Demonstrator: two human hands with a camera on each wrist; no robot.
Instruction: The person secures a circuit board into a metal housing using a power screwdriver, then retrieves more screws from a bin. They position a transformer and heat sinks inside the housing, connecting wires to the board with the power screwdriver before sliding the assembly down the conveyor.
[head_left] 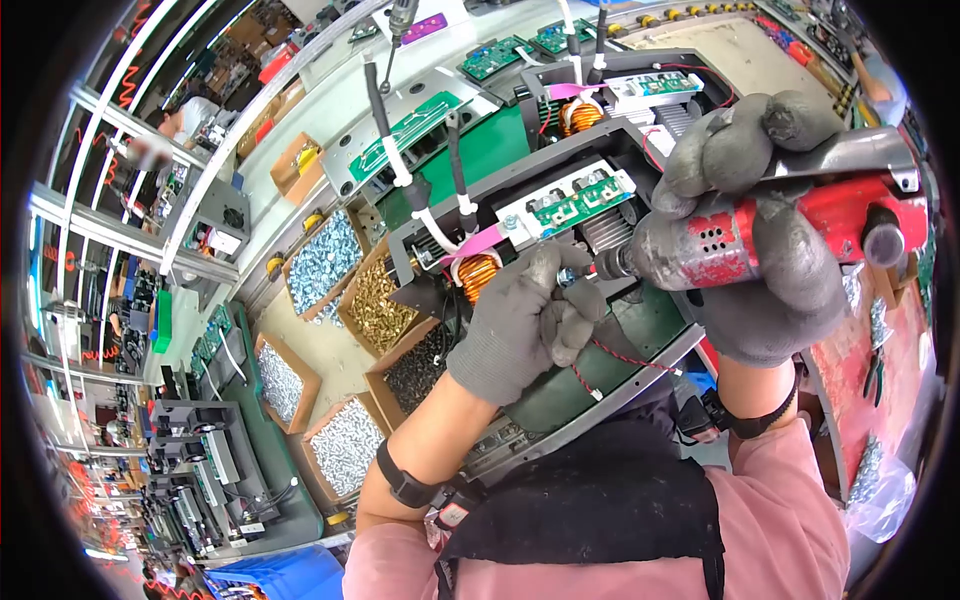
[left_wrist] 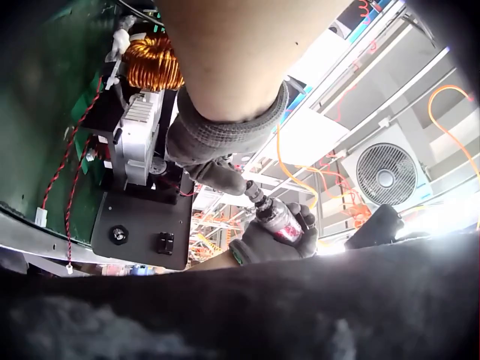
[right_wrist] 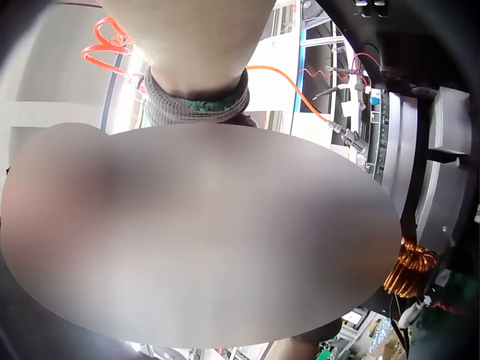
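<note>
Driving: right hand grips red screwdriver; left hand pinches its tip
Where: black chassis, near copper coil
Next: probably steady, square pressure

Two grey-gloved hands show at the frame's centre and right: the left hand and the right hand. One red, worn power screwdriver sits at the right. Two copper wire coils are visible, one at centre and one at upper centre. Five open cardboard boxes of screws lie at the lower left: three of silver screws, one of brass screws, one of dark screws.
</note>
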